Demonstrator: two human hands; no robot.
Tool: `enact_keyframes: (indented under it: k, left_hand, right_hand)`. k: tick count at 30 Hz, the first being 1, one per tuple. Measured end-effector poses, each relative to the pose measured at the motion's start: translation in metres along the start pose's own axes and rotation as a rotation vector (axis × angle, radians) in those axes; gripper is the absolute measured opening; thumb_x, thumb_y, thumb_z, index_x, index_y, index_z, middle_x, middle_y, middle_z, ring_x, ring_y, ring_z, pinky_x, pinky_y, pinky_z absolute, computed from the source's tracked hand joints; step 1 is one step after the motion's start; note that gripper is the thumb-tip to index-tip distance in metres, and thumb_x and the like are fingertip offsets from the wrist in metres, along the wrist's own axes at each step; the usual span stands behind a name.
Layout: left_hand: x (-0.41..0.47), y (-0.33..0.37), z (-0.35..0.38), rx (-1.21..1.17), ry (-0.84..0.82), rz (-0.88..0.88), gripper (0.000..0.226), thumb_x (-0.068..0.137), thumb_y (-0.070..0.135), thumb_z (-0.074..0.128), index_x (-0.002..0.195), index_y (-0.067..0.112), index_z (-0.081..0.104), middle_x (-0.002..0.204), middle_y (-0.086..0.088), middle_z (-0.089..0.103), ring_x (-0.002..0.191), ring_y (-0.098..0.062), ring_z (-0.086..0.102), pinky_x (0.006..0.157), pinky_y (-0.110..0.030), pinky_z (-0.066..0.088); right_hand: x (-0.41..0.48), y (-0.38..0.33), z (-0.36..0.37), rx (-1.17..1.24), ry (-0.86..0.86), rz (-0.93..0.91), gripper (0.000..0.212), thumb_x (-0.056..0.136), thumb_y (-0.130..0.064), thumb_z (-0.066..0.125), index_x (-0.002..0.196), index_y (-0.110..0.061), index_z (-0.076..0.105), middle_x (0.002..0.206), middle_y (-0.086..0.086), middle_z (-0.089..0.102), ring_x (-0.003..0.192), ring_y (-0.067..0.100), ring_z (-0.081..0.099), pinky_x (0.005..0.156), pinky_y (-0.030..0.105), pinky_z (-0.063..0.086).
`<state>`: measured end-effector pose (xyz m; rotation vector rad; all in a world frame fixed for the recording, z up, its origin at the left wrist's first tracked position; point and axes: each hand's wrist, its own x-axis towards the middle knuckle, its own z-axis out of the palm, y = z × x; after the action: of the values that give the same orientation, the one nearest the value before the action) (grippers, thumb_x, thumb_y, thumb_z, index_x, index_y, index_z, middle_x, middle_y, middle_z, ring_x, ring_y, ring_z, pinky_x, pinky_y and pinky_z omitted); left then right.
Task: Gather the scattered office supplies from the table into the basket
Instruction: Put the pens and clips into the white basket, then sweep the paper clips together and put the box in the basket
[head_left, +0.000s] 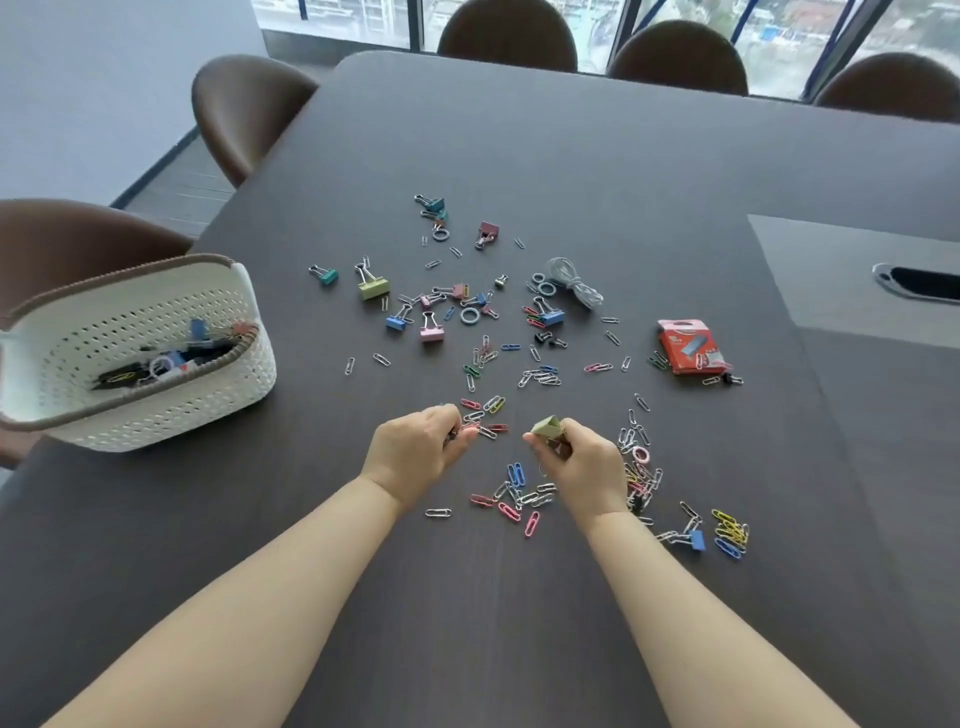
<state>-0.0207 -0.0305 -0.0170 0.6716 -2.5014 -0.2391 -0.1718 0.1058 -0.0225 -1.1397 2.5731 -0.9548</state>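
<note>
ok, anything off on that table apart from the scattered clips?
Two things. The red staple box looks crumpled, with a flap sticking out. The white basket sits right at the table's left edge and looks tilted, though the wide lens may exaggerate that.

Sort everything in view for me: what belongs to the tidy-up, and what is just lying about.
Job in hand: white basket; scattered paper clips; binder clips; red box; grey cord bundle; green binder clip, gripped by the right hand; left hand, gripping paper clips.

Just lying about: brown chairs; cable port in the tabletop; windows.
</note>
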Motion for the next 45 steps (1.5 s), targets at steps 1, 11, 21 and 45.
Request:
enact_keyframes:
  k: [1, 11, 21, 45]
  left_hand:
    - [0.000, -0.012, -0.015, -0.002, 0.033, -0.021, 0.053, 0.092, 0.051, 0.032, 0.060, 0.014, 0.052, 0.049, 0.003, 0.052, 0.039, -0.018, 0.049, 0.037, -0.016, 0.031]
    - [0.004, -0.153, -0.176, -0.003, 0.216, -0.303, 0.036, 0.091, 0.038, 0.051, 0.075, 0.005, 0.057, 0.064, -0.011, 0.061, 0.056, -0.031, 0.056, 0.053, -0.027, 0.034]
    - [-0.008, -0.269, -0.189, -0.042, -0.180, -0.436, 0.031, 0.094, 0.036, 0.045, 0.113, 0.020, 0.065, 0.109, -0.001, 0.057, 0.107, -0.021, 0.047, 0.086, -0.038, 0.043]
    - [-0.142, -0.224, -0.136, 0.084, -0.270, -0.228, 0.037, 0.082, 0.039, 0.042, 0.108, 0.016, 0.058, 0.114, -0.002, 0.055, 0.104, -0.021, 0.054, 0.089, -0.036, 0.050]
  right_hand:
    - [0.005, -0.020, 0.004, 0.041, 0.000, -0.021, 0.033, 0.079, -0.041, 0.068, 0.075, -0.009, 0.063, 0.061, -0.001, 0.052, 0.058, 0.023, 0.046, 0.057, 0.031, 0.040]
    - [0.048, -0.247, 0.065, 0.221, -0.059, -0.322, 0.031, 0.082, -0.040, 0.064, 0.083, -0.009, 0.064, 0.067, 0.000, 0.053, 0.063, 0.021, 0.044, 0.064, 0.032, 0.042]
    - [0.075, -0.338, 0.139, 0.061, -0.157, -0.356, 0.033, 0.094, -0.041, 0.044, 0.099, -0.010, 0.056, 0.098, 0.009, 0.063, 0.085, 0.028, 0.056, 0.064, 0.029, 0.033]
    - [0.011, -0.221, 0.170, -0.268, -0.294, -0.229, 0.060, 0.091, -0.050, 0.034, 0.145, -0.028, 0.018, 0.153, -0.003, 0.021, 0.142, 0.020, 0.012, 0.116, 0.038, 0.005]
